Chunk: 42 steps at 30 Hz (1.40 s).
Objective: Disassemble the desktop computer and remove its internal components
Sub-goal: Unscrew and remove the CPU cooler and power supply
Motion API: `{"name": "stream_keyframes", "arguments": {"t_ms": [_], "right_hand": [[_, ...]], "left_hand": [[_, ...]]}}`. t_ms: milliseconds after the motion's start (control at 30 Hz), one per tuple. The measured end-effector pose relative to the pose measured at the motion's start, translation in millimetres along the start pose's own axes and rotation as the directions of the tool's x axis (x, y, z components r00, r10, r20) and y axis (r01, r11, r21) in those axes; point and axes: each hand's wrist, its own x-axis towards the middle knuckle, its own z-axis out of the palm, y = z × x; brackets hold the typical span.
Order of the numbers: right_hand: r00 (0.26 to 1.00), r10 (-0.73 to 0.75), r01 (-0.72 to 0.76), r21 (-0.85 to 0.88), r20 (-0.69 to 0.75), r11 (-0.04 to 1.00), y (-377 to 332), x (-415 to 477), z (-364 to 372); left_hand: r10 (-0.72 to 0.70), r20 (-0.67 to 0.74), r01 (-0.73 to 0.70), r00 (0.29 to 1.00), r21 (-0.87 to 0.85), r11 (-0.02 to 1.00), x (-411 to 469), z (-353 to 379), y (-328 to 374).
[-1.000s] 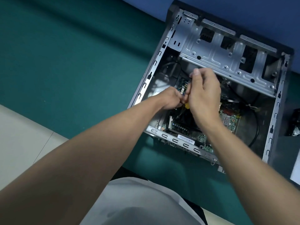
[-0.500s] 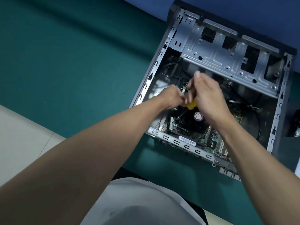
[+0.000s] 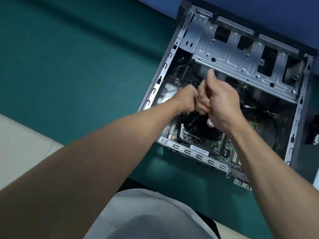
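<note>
Right grip (image 3: 222, 106) fisted around screwdriver (image 3: 203, 111); left grip (image 3: 187, 99) closed, contents hidden. Case (image 3: 174, 145) side off; fan (image 3: 205, 128), motherboard (image 3: 189, 135), cables remain.

Barcode sticker (image 3: 199, 150) on case rail (image 3: 174, 145): print unreadable.

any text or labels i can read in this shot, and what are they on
Nothing here can be read.
Barcode sticker on the computer case rim: bars show, print too small.
Round fan label, partly under the right hand: blurred.
Circuit board markings: too small.
</note>
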Motion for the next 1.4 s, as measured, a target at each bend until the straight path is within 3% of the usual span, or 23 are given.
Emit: {"name": "stream_keyframes", "arguments": {"t_ms": [100,167,233,267,333,400,433,467,500,567,633,733,800,867,933,1033,1067,1133,1200,1267,1300,1333,1400], "right_hand": [[0.958,-0.129,0.027,-0.366,-0.257,0.93,1,3,-2],[0.818,-0.204,0.041,-0.299,-0.537,0.953,6,-4,9],[0.682,-0.184,0.172,-0.09,-0.707,0.981,6,-11,26],[0.692,-0.179,0.27,0.02,-0.699,0.963,7,-15,31],[0.829,-0.229,0.338,0.13,-0.51,0.932,10,-20,33],[0.955,-0.264,0.264,-0.018,-0.133,0.964,6,-19,24],[0.974,-0.218,0.223,-0.109,0.057,0.969,2,-15,20],[0.974,-0.15,0.178,-0.167,0.168,0.97,-3,-10,17],[0.979,-0.083,0.117,-0.185,0.184,0.976,-8,-6,14],[0.999,-0.037,0.04,-0.197,0.017,0.98,-13,-1,11],[0.954,-0.094,0.01,-0.283,-0.286,0.959,-5,-4,13],[0.67,-0.129,-0.067,-0.233,-0.731,0.97,7,-16,32],[0.528,-0.065,-0.037,-0.099,-0.847,0.994,9,-18,46],[0.53,-0.075,0.039,-0.064,-0.845,0.997,13,-20,59],[0.654,-0.181,0.178,-0.083,-0.735,0.981,18,-26,65],[0.909,-0.273,0.24,-0.14,-0.316,0.961,16,-26,44],[0.96,-0.231,0.212,-0.126,-0.161,0.969,13,-23,31],[0.997,-0.071,0.071,0.007,-0.005,0.997,2,-13,6],[0.999,-0.001,-0.001,-0.057,-0.04,0.998,-4,-2,-16],[0.974,-0.098,-0.003,-0.442,-0.206,0.897,0,3,-22],[0.927,-0.183,-0.025,-0.539,-0.329,0.842,5,2,-19],[0.852,-0.235,-0.057,-0.528,-0.469,0.847,11,-1,-10],[0.678,-0.233,-0.053,-0.363,-0.697,0.93,16,-9,14]], "left_hand": [[-0.021,-0.009,0.021,1.0,-0.059,0.998,2,4,0],[-0.053,0.024,0.055,0.998,-0.062,0.997,2,5,-2],[-0.025,0.066,0.028,0.998,-0.049,0.998,0,2,-1],[-0.033,0.058,0.035,0.998,-0.025,0.999,-2,0,0],[-0.036,0.029,0.036,0.999,-0.016,0.999,-1,0,-2],[0.025,0.013,-0.025,1.0,-0.034,0.999,-4,0,-4],[0.089,-0.017,-0.089,0.996,-0.015,0.996,-5,-1,-7],[0.122,-0.033,-0.122,0.992,-0.007,0.992,-8,-3,-8],[0.182,-0.018,-0.183,0.983,-0.017,0.983,-10,-5,-9],[0.118,0.047,-0.119,0.992,0.001,0.993,-8,-6,-5],[0.045,0.014,-0.045,0.999,0.006,0.999,-2,-5,-3],[0.002,0.027,0.0,1.0,-0.061,0.998,-1,-1,-1],[-0.014,0.048,0.016,0.999,-0.027,1.0,-3,-2,0],[-0.021,0.062,0.021,0.998,0.002,1.0,-3,-5,0],[-0.017,0.062,0.018,0.998,-0.008,1.0,-1,-5,-2],[-0.002,0.04,0.008,0.999,-0.134,0.991,-2,-9,-10],[0.014,0.073,-0.005,0.997,-0.13,0.992,-3,-9,-10],[0.041,0.093,-0.037,0.995,-0.047,0.998,-1,-6,-6],[0.008,0.068,-0.005,0.998,-0.046,0.999,2,-2,-1],[-0.025,0.061,0.028,0.998,-0.058,0.998,5,0,-1],[-0.03,0.063,0.034,0.998,-0.066,0.997,6,1,-2],[-0.031,0.066,0.036,0.997,-0.071,0.997,7,1,-4],[-0.016,0.056,0.021,0.998,-0.089,0.996,8,2,-6]]}}
